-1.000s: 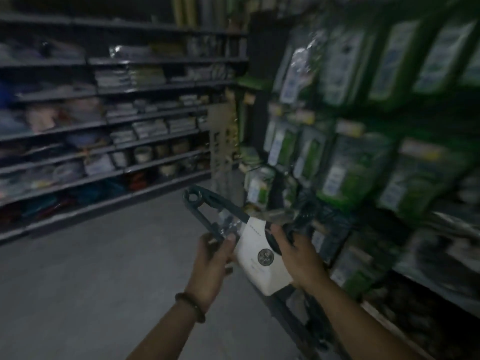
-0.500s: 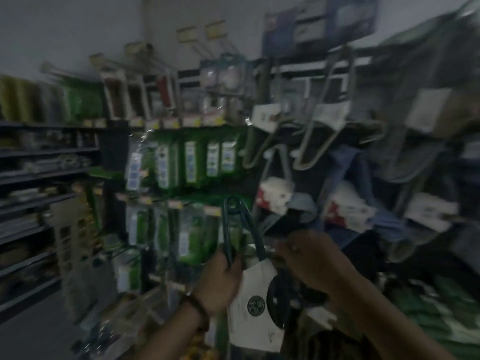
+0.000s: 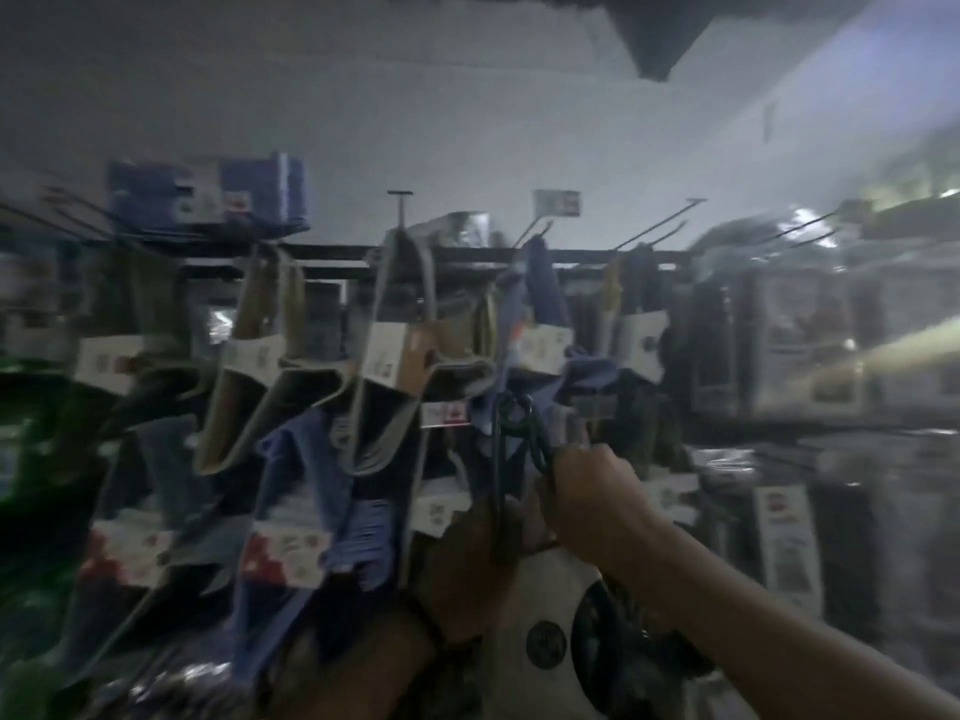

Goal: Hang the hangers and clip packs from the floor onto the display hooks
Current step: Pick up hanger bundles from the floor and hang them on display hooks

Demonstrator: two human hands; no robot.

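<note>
I hold up a pack of dark green hangers (image 3: 511, 433) with a white card label (image 3: 540, 605) in front of the display rack. My right hand (image 3: 592, 491) grips the pack just below its hook end. My left hand (image 3: 467, 558) grips it lower down, beside the label. The hook end sits level with the blue hangers (image 3: 535, 293) hung on the rack. Long wire display hooks (image 3: 660, 220) jut out above, some of them bare. The picture is blurred and dim.
Grey hanger packs (image 3: 405, 324) and more blue ones (image 3: 322, 485) hang in rows at left and centre. Green packs (image 3: 31, 423) show at far left. Dark packaged goods (image 3: 789, 537) fill the right side. A white wall rises above the rack.
My view has swung from the aisle and up to the top of the rack. Both hands have lifted the hanger pack higher, toward the hanging blue hangers.
</note>
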